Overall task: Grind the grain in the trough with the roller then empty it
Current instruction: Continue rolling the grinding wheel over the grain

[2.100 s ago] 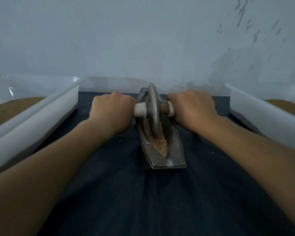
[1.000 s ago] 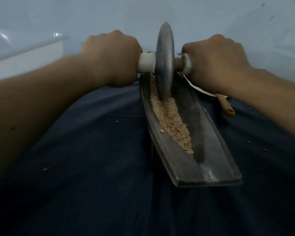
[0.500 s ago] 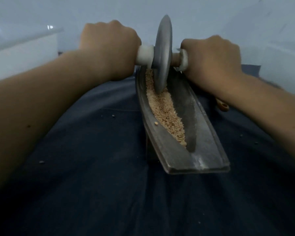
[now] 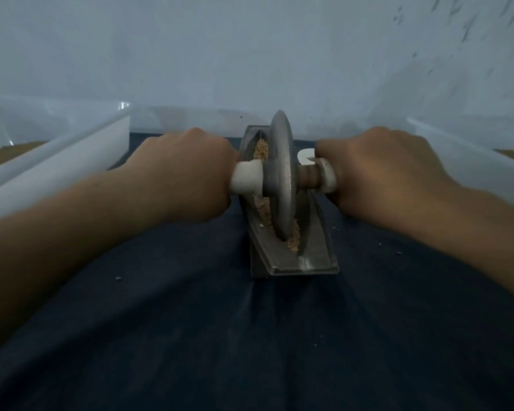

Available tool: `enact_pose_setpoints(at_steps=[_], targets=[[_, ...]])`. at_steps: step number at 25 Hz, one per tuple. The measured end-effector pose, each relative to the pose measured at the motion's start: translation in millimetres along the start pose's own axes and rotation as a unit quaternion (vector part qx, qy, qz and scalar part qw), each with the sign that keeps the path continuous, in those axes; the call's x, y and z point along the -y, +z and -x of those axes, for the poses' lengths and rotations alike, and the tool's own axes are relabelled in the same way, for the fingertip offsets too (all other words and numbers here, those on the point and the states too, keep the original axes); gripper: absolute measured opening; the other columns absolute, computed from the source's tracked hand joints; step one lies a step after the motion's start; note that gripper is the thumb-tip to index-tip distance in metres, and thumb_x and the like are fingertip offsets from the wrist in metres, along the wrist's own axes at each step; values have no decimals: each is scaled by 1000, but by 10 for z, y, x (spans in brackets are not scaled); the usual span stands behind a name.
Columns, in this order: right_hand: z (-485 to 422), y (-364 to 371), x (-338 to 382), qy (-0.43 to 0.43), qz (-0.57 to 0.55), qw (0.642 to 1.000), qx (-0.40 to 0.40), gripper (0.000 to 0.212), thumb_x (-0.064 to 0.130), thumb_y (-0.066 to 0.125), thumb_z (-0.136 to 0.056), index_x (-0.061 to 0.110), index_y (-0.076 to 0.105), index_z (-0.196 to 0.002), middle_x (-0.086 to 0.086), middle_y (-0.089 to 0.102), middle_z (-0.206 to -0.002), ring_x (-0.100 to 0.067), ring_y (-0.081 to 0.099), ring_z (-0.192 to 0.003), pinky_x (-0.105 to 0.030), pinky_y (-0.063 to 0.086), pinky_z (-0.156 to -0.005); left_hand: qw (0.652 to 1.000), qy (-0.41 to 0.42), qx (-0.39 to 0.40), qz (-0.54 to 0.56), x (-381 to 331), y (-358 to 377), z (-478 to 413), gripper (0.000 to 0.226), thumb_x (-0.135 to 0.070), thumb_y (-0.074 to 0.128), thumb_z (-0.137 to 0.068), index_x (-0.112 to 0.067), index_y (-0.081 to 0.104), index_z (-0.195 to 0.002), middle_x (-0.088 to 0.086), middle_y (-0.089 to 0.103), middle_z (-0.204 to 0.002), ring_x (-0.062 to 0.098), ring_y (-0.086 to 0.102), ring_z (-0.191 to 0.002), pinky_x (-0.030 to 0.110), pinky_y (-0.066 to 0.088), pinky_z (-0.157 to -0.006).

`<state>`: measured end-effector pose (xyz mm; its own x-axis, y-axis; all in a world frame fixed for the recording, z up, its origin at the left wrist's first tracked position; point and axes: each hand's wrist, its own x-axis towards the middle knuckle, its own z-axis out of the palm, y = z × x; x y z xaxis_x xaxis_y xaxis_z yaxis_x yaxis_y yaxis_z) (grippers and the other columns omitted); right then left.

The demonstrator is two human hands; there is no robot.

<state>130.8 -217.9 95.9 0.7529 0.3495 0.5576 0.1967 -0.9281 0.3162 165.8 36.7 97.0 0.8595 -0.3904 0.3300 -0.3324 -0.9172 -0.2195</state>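
Grey disc-shaped metal roller [image 4: 282, 176]: dull, pitted finish, with smooth white plastic-looking handle collars [image 4: 247, 177]. Dark boat-shaped metal trough [image 4: 318, 247]: matt, scuffed. Dark blue cloth [image 4: 220, 336]: matt, creased. White plastic tub [image 4: 57, 170]: smooth, slightly glossy.

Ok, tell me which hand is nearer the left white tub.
Left. The left hand sits just right of the tub; the right hand lies beyond the roller, farther right.

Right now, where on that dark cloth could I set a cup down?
The widest free patch of dark cloth lies near the person, between the forearms, in front of the trough. Further back is crowded: the left hand and right hand grip the roller, flanked by the left tub and right tub.
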Motion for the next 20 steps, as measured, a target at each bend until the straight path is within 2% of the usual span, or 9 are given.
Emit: enact_pose_setpoints(at_steps=[3, 6, 8, 9, 11, 13, 16, 18, 20], targets=[[-122, 220, 27, 26, 8, 1000, 4, 31, 19, 76, -70, 27, 46, -72, 8, 28, -54, -12, 20, -44, -17, 15, -49, 999, -16, -39, -34, 0, 156, -193, 14, -38, 64, -79, -34, 64, -92, -5, 54, -72, 18, 54, -60, 25, 32, -47], [-468, 413, 73, 47, 17, 999, 21, 25, 24, 68, -85, 27, 43, -81, 2, 31, -62, -25, 39, -57, -24, 18, -49, 998, -55, -23, -19, -15, 237, -445, 16, -36, 63, -87, -29, 65, -100, 0, 54, -79, 24, 56, -68, 31, 37, -53], [-593, 396, 107, 47, 19, 998, 35, 19, 24, 65, -86, 26, 47, -84, 1, 32, -65, -31, 50, -65, -27, 20, -50, 997, -71, -8, 0, -24, 229, -523, 17, -33, 63, -88, -26, 64, -103, 2, 56, -83, 26, 57, -73, 34, 41, -59], [-571, 368, 105, 41, 23, 998, 37, 18, 24, 66, -86, 26, 48, -85, 2, 32, -65, -30, 49, -63, -27, 19, -50, 998, -68, -6, 2, -29, 215, -491, 16, -32, 62, -88, -26, 64, -103, 2, 56, -84, 26, 57, -73, 35, 41, -59], [-376, 278, 36, 12, 33, 999, 19, 26, 25, 70, -79, 28, 44, -79, 5, 30, -60, -20, 31, -49, -23, 16, -49, 999, -42, -22, -5, -32, 171, -287, 13, -33, 62, -85, -31, 64, -98, 0, 56, -79, 24, 55, -68, 32, 38, -56], [-125, 139, -35, -21, 33, 999, -35, 32, 27, 73, -65, 31, 42, -70, 11, 25, -53, -7, 15, -43, -16, 14, -47, 998, -1, -66, -9, -1, 142, -45, 11, -37, 62, -76, -35, 62, -86, -5, 53, -69, 18, 50, -57, 26, 33, -49], [-110, 133, -61, -20, 41, 998, -33, 34, 30, 71, -58, 34, 38, -65, 13, 20, -49, -4, 11, -40, -12, 14, -48, 997, 14, -71, -9, 37, 150, -37, 15, -43, 60, -69, -34, 60, -81, -8, 49, -63, 13, 45, -50, 20, 27, -45], [-259, 321, 11, 26, 38, 999, 13, 32, 28, 72, -72, 31, 41, -71, 4, 36, -54, -18, 31, -42, -20, 21, -48, 996, -24, -68, -47, -7, 216, -260, 14, -39, 65, -79, -31, 64, -91, -3, 50, -69, 17, 44, -52, 25, 29, -46], [-527, 510, 47, 93, -4, 995, 34, 14, 25, 67, -86, 26, 54, -87, -7, 57, -76, -33, 57, -67, -30, 31, -54, 991, -60, -93, -79, -79, 245, -481, 12, -28, 62, -88, -22, 66, -97, 6, 54, -77, 27, 52, -62, 32, 34, -54]])
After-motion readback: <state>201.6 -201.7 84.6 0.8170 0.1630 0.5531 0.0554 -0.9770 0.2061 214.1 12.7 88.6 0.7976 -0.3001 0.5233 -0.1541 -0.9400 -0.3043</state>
